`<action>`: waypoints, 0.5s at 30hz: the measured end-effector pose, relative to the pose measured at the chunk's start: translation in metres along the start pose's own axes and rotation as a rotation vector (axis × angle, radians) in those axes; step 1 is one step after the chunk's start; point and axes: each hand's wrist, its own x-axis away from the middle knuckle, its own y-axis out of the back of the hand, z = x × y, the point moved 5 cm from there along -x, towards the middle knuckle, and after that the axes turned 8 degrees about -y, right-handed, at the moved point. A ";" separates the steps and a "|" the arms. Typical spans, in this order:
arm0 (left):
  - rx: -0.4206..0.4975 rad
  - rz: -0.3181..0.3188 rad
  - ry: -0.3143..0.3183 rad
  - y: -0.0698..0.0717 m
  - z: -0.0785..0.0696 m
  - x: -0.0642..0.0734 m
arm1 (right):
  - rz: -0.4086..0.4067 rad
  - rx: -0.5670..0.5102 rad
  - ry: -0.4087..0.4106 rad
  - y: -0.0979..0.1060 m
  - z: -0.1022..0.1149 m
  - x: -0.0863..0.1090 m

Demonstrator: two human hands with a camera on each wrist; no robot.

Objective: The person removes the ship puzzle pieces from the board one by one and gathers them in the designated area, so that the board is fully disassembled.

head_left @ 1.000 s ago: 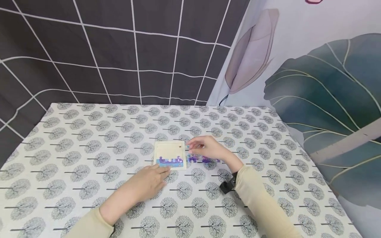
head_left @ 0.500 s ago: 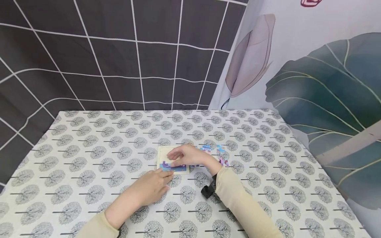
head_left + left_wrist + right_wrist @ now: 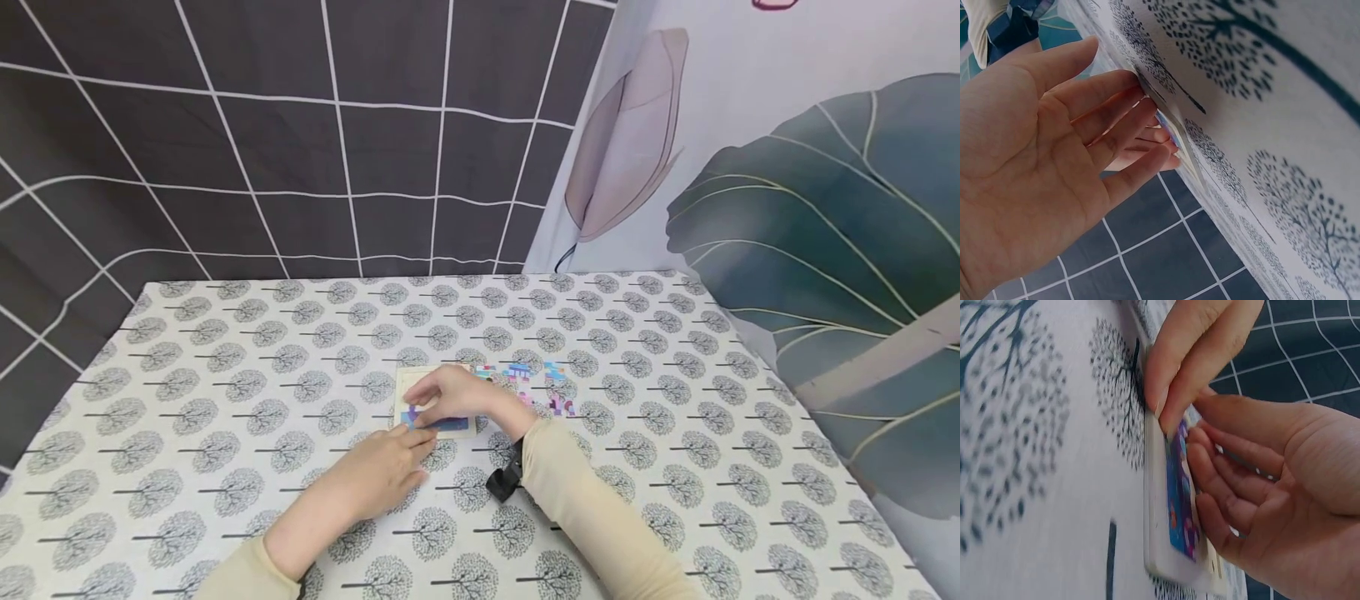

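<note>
A small wooden puzzle board (image 3: 405, 379) lies on the table, its near part filled with a blue and purple strip of puzzle (image 3: 1179, 494). My left hand (image 3: 386, 467) rests at the near left edge of the board, its fingers loosely extended and fingertips on the rim. Over the board's left part, my right hand (image 3: 450, 396) is bent down, thumb and fingertips close to the purple pieces. In the right wrist view its fingers curl toward the puzzle surface, and the left fingertips hide the thumb tip. I cannot tell whether a piece is between them.
Loose puzzle pieces (image 3: 519, 372) in blue, pink and purple lie right of the board, partly behind the right forearm. A tree-print cloth (image 3: 262, 417) covers the table. A dark gridded curtain (image 3: 285, 150) hangs behind it.
The right hand has moved left from beside the loose pieces to above the board, then farther toward its left side. The left hand keeps its place at the board's edge. The view shifted slightly.
</note>
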 end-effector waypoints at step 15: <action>-0.005 -0.006 -0.004 0.000 -0.001 0.001 | -0.041 -0.062 -0.082 -0.001 0.004 -0.007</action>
